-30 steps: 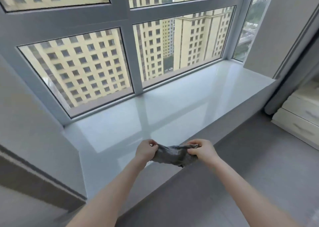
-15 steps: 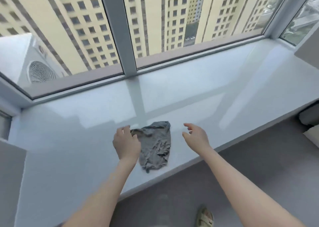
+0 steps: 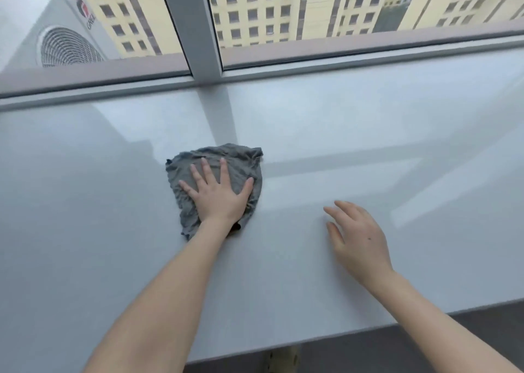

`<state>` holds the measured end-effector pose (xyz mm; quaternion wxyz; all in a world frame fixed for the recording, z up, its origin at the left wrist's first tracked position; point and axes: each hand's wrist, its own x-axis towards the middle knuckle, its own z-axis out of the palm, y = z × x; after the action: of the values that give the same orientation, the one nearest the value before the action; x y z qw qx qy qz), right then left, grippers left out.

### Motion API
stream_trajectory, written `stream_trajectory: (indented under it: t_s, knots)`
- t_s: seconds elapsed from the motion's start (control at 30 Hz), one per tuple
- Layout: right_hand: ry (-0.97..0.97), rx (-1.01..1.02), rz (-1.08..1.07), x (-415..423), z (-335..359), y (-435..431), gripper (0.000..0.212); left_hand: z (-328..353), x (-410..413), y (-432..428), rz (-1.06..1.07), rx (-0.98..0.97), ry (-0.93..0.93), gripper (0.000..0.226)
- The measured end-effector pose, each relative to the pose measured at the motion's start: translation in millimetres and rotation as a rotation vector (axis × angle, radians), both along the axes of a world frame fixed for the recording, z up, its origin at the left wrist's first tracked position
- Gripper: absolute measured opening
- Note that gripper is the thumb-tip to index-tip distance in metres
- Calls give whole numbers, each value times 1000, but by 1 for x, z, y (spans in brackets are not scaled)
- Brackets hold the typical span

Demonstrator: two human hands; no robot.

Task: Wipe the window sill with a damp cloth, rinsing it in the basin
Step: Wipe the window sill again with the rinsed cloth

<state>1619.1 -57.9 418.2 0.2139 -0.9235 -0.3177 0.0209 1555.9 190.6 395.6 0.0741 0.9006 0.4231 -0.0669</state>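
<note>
**A:** Which elements does the head view show, and where is the task's object?

**B:** A grey cloth (image 3: 218, 180) lies crumpled but roughly flattened on the glossy pale window sill (image 3: 368, 134), left of centre and about midway between the window frame and the sill's near edge. The vertical window mullion (image 3: 192, 24) stands directly behind it, and the mullion's reflection runs down the sill to the cloth's far edge.

**A:** How does the left hand stand?

**B:** The left hand (image 3: 218, 197) rests palm down on the cloth, fingers (image 3: 224, 171) spread wide and extended toward the window, thumb out to the right. It presses the cloth flat against the sill and does not pinch or bunch it. Cloth shows beyond the fingertips, to the left of the hand, and beside the wrist.

**A:** And the right hand?

**B:** The right hand (image 3: 360, 236) is empty, open, its fingers loosely curved and pointing left toward the cloth. It is well apart from the cloth, to its right. Whether it touches the sill or floats just above it cannot be told.

**A:** What lies beyond the sill?

**B:** Through the glass, on the left, an outdoor air-conditioner unit (image 3: 62, 38) with a round fan grille; behind it, yellow apartment blocks (image 3: 269, 7). At the lower right, a strip of dark floor (image 3: 425, 353) appears below the sill's front edge.
</note>
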Motion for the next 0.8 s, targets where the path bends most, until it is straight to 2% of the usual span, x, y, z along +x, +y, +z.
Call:
stream_trajectory:
  t_s: [0.1, 0.2, 0.27, 0.33, 0.4, 0.43, 0.47, 0.57, 0.63, 0.7, 0.8]
  knots:
    - [-27, 51, 3, 44, -2, 10, 33, -3, 39, -12, -154, 30, -1, 87]
    - [10, 63, -20, 79, 1, 24, 36, -5, 18, -67, -508, 14, -45, 83]
    - [53, 101, -8, 87, 6, 38, 40, -1, 8, -76, -602, -44, -38, 79]
    - [53, 155, 75, 79, 11, 55, 42, 14, 15, -59, -547, -229, -153, 72]
    - [11, 156, 207, 61, 13, 71, 44, 35, 23, -35, -293, -496, -501, 63]
    - [-7, 103, 288, 50, 10, 81, 46, 44, 24, -21, -179, -492, -639, 58]
    - [-12, 19, 385, 40, 4, 92, 50, 49, 22, -7, -122, -400, -691, 56]
    - [-53, -235, 723, 30, -20, 121, 62, 43, 15, 26, -99, -189, -558, 58]
    - [-132, -290, 854, 68, -28, 131, 64, 28, 16, 36, -117, -118, -451, 60]
    - [-165, -348, 751, 137, -30, 138, 68, 14, 24, 41, -87, -73, -394, 63]
    - [-118, -460, 410, 219, -27, 144, 73, 3, 46, 48, 0, -39, -326, 69]
